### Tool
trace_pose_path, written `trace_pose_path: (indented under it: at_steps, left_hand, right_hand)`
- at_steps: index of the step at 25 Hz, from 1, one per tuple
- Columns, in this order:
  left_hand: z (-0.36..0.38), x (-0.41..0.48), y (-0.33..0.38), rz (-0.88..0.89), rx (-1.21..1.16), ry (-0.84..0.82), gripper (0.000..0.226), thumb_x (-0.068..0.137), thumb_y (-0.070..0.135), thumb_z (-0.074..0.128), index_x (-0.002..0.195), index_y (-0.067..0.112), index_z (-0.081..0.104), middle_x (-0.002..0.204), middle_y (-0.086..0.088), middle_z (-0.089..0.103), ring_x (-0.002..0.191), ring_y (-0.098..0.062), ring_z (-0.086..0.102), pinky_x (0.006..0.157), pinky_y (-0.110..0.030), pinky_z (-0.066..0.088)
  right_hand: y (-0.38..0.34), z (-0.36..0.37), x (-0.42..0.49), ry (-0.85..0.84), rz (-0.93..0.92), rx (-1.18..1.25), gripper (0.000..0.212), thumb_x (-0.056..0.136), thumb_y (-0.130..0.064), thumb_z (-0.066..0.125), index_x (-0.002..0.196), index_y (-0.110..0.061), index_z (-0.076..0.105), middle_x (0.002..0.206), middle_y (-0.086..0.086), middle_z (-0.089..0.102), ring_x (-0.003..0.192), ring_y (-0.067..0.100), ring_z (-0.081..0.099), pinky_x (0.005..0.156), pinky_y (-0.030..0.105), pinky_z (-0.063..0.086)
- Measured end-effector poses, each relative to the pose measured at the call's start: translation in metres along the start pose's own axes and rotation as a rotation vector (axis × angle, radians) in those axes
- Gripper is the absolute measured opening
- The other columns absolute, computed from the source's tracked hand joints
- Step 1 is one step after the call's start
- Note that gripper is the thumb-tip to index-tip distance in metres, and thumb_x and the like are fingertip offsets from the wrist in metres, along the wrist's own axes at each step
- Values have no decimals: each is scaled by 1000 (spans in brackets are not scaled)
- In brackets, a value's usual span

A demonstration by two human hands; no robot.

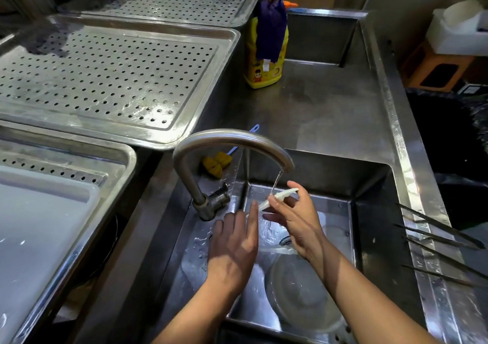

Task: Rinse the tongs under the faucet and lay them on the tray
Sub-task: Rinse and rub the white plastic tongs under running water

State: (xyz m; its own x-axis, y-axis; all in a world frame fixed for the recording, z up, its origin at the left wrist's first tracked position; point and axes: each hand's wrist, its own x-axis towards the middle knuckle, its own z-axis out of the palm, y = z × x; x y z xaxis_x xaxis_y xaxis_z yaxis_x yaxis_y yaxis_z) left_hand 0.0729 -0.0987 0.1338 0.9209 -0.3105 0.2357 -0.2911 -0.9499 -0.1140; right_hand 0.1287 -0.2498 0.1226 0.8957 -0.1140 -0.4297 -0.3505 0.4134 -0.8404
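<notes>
Under faucet [232, 145]: right hand [295, 219] holds white tongs [277, 198]; left hand [235, 243] flat.

The tongs [277, 198] are small, white and slim, tilted with the right end higher than the left. The fingers of the right hand [295, 219] hold them just under the spout of the faucet [232, 136], a curved steel pipe whose thin stream of water falls on them. The tray [118, 131], wet steel with a perforated floor, sits well apart at the left.
</notes>
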Motion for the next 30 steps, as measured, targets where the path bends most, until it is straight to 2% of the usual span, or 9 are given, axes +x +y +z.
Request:
trace_pose_path:
  at_steps: [3, 7, 11, 15, 19, 23, 25, 27, 30]
  left_hand:
    - [-3, 1, 0, -30, -23, -1, 69, 69, -1, 69, 136, 4, 56, 84, -12, 62, 73, -31, 58, 64, -41, 47]
    - [1, 1, 3, -65, -59, 10, 68, 70, -1, 63, 137, 2, 54, 89, -14, 63, 78, -33, 59, 66, -42, 48]
    - [4, -2, 2, -51, -93, 49, 69, 70, -5, 67, 138, 1, 53, 88, -14, 63, 77, -32, 59, 66, -42, 49]
    - [4, 2, 0, -40, -170, -47, 79, 63, 3, 72, 139, 1, 51, 93, -14, 64, 81, -33, 60, 67, -42, 50]
    - [6, 3, -4, -36, -310, -324, 97, 75, 29, 66, 155, 10, 15, 126, -10, 50, 114, -33, 49, 80, -41, 51]
    - [11, 4, 1, -107, -346, -377, 105, 77, 38, 66, 154, 21, -3, 136, -4, 34, 124, -26, 34, 91, -39, 46]
    - [14, 0, -1, -123, -495, -359, 101, 71, 43, 63, 154, 27, 8, 131, 0, 33, 120, -21, 33, 93, -36, 44]
    - [15, 3, -2, -285, -904, -374, 73, 73, 43, 57, 143, 30, 41, 120, -3, 48, 110, -19, 47, 91, -35, 45]
    - [16, 19, 2, -567, -1487, -334, 23, 80, 31, 53, 92, 28, 73, 88, -11, 71, 82, -20, 62, 81, -43, 51]
  right_hand:
    - [-5, -4, 9, 59, 20, -9, 38, 100, -9, 55, 137, -6, 49, 93, 19, 65, 71, 24, 73, 57, 34, 61]
    - [4, 1, -4, -62, -59, -114, 66, 84, 1, 74, 139, -19, 43, 102, 17, 66, 89, 30, 71, 66, 34, 61]
    - [-7, -6, 9, 60, -15, -46, 29, 99, -14, 59, 127, -7, 57, 77, 9, 70, 64, 20, 71, 57, 32, 60]
    - [1, -1, -4, -49, -82, -112, 51, 86, -3, 74, 129, -20, 52, 93, 13, 70, 80, 23, 73, 65, 33, 60]
    - [-6, -5, 8, 122, -59, -51, 20, 101, -18, 55, 118, -9, 62, 80, 13, 66, 63, 19, 71, 53, 30, 59]
    - [8, 3, -4, -57, -22, -133, 71, 83, 0, 75, 137, -33, 45, 106, 16, 69, 92, 24, 71, 77, 43, 63]
    - [7, 2, -4, -87, -6, -88, 82, 81, 7, 74, 139, -40, 41, 108, 19, 72, 99, 27, 73, 80, 47, 62]
    - [-1, 0, 4, -44, 34, 86, 52, 95, -4, 61, 136, -33, 46, 106, 20, 75, 98, 33, 73, 78, 48, 61]
    - [1, 6, -6, -97, 56, 95, 25, 98, -4, 56, 122, -9, 55, 101, 18, 77, 86, 29, 74, 70, 38, 62]
